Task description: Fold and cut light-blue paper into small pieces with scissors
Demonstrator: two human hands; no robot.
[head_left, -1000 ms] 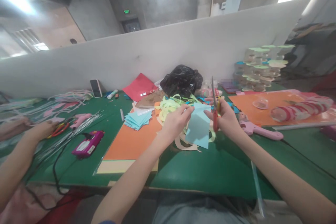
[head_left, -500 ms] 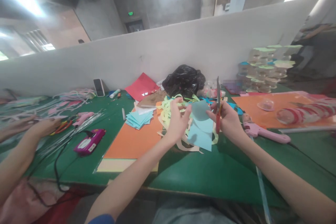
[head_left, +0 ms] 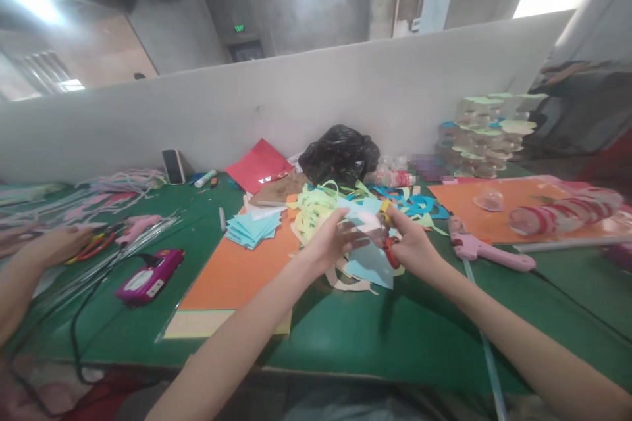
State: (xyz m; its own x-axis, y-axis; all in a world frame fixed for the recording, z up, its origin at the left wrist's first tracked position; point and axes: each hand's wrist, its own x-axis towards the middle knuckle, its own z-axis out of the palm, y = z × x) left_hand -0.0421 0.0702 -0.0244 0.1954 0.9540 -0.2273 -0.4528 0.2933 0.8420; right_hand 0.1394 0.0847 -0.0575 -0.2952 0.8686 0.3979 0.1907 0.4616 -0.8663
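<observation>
My left hand [head_left: 328,242] is closed on a piece of pale blue paper [head_left: 363,218] above a heap of scraps. In my right hand [head_left: 412,243] are scissors, their red-orange handle [head_left: 392,253] and yellow part [head_left: 384,210] showing between the fingers. The blades point toward the paper, but blur and the hands hide whether they touch it. Below the hands lies a light blue sheet [head_left: 370,268]. Curly yellow-green paper strips [head_left: 316,210] surround it on the far side, with blue offcuts [head_left: 424,205] to the right.
Light blue squares [head_left: 253,230] lie on orange sheets [head_left: 232,276] at left. A pink glue gun [head_left: 488,253] with a cord sits at right, near a striped bottle [head_left: 563,210]. A black plastic bag [head_left: 340,154] stands behind. Another person's hand [head_left: 64,243] works at far left.
My left hand, open before, has closed on the paper that my right hand held along with the scissors. The scissors have turned from upright toward the paper. The view has shifted slightly.
</observation>
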